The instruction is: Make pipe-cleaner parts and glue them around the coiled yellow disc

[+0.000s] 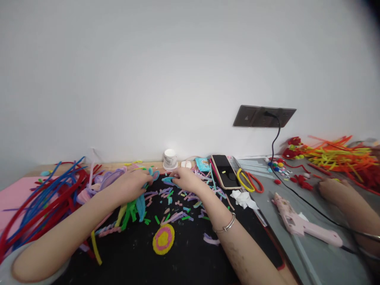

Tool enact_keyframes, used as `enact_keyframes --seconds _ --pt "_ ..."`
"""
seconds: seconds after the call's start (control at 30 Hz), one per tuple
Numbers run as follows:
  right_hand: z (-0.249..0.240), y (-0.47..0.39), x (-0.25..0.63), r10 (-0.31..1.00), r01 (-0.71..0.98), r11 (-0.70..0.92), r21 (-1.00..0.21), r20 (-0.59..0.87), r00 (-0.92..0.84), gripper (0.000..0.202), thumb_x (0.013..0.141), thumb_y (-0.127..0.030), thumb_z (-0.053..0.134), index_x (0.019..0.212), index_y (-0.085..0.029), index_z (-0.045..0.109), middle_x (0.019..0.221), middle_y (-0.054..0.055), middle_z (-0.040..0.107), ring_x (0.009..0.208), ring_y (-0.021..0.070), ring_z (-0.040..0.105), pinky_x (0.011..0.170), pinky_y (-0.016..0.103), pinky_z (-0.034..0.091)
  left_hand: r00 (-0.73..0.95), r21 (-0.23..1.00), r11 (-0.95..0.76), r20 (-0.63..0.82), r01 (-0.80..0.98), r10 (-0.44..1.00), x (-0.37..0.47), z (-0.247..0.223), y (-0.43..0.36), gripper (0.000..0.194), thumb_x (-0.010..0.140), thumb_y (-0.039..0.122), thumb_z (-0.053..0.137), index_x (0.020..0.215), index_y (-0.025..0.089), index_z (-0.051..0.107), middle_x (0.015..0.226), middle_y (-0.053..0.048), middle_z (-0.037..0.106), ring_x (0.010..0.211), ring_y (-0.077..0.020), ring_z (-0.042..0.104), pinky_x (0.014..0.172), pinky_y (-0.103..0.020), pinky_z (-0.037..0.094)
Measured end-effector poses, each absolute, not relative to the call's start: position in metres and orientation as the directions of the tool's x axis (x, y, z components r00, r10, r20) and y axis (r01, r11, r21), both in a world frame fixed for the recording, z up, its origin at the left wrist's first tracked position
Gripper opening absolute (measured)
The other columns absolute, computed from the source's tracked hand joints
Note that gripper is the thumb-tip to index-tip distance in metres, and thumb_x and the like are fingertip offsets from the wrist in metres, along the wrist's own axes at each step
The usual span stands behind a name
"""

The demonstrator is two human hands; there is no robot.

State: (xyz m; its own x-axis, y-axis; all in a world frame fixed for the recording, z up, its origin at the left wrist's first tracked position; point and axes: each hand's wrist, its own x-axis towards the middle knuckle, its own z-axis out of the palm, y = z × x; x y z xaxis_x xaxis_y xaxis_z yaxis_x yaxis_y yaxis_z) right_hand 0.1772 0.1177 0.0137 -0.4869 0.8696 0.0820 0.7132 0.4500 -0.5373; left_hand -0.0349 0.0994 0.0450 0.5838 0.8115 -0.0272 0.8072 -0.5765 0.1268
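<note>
My left hand (pixel 135 185) is over the left side of the black mat (pixel 127 265), its fingers curled together. At its fingertips is a small teal and pink fuzzy pipe cleaner piece (pixel 154 174). My right hand (pixel 186 179), wearing a bracelet (pixel 227 225) at the wrist, bends its fingers down onto a blue pipe cleaner piece (pixel 168 181). Green pipe cleaners (pixel 129 213) and a light blue bundle (pixel 140 206) lie below my left hand. A round yellow and pink pipe cleaner disc (pixel 163 239) rests flat on the mat, apart from both hands.
Cut pipe cleaner bits (pixel 178 215) litter the mat. Red and blue pipe cleaners (pixel 44 209) pile up leftward. A paper cup (pixel 170 159), phone (pixel 226 172) and scissors (pixel 249 180) stand or lie behind. At right are a pink glue gun (pixel 303 225), its cord, and another person's hand (pixel 334 192).
</note>
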Motion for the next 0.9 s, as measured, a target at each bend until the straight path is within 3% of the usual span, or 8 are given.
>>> enact_keyframes --seconds 0.2,0.37,0.53,0.63,0.73,0.9 --pt "0.017 0.115 0.178 0.901 0.753 0.418 -0.508 0.126 -0.415 0.031 0.077 -0.010 0.049 0.102 -0.015 0.066 0.090 0.008 0.069 0.084 0.0178 0.060 0.070 0.024 0.040 0.565 0.031 -0.565 -0.103 0.824 0.818 -0.037 0.039 0.103 0.034 0.067 0.004 0.050 0.085 0.021 0.072 0.095 -0.009 0.067 0.094 -0.0296 0.057 0.084 -0.042 0.039" --pt "0.018 0.114 0.176 0.900 0.778 0.420 -0.467 0.103 -0.424 0.021 0.075 -0.027 0.061 0.093 -0.017 0.067 0.087 0.006 0.069 0.079 0.0180 0.061 0.065 0.024 0.040 0.548 -0.018 -0.555 -0.137 0.832 0.825 -0.032 0.040 0.102 0.031 0.067 0.005 0.051 0.081 0.022 0.073 0.090 -0.009 0.069 0.093 -0.0301 0.058 0.086 -0.043 0.038" --pt "0.010 0.114 0.169 0.900 0.823 0.429 -0.372 0.105 -0.422 0.018 0.076 -0.015 0.055 0.088 -0.020 0.067 0.089 0.006 0.068 0.082 0.0193 0.062 0.064 0.025 0.039 0.506 -0.037 -0.516 -0.153 0.856 0.849 -0.023 0.044 0.099 0.018 0.069 0.020 0.058 0.077 0.023 0.073 0.090 -0.010 0.069 0.091 -0.0304 0.059 0.083 -0.042 0.041" --pt "0.010 0.113 0.169 0.891 0.817 0.445 -0.367 0.094 -0.444 0.014 0.078 -0.019 0.054 0.082 -0.019 0.067 0.086 0.006 0.068 0.081 0.0189 0.062 0.065 0.025 0.040 0.489 -0.023 -0.498 -0.154 0.867 0.859 -0.020 0.044 0.098 0.015 0.070 0.027 0.059 0.073 0.022 0.073 0.086 -0.010 0.069 0.088 -0.0307 0.060 0.080 -0.042 0.042" --pt "0.010 0.110 0.167 0.872 0.806 0.476 -0.351 0.069 -0.485 0.017 0.074 -0.026 0.061 0.089 -0.020 0.066 0.089 0.006 0.068 0.083 0.0202 0.061 0.067 0.026 0.041 0.502 0.000 -0.506 -0.137 0.862 0.854 -0.019 0.043 0.096 0.009 0.066 0.023 0.063 0.070 0.022 0.072 0.083 -0.009 0.068 0.087 -0.0305 0.059 0.079 -0.041 0.042" --pt "0.008 0.107 0.164 0.856 0.793 0.500 -0.347 0.062 -0.513 0.026 0.075 -0.013 0.053 0.097 -0.020 0.065 0.096 0.008 0.068 0.091 0.0218 0.060 0.073 0.029 0.042 0.524 0.035 -0.524 -0.118 0.851 0.843 -0.017 0.040 0.092 0.009 0.062 0.013 0.063 0.063 0.020 0.069 0.080 -0.008 0.067 0.088 -0.0298 0.058 0.084 -0.042 0.039"
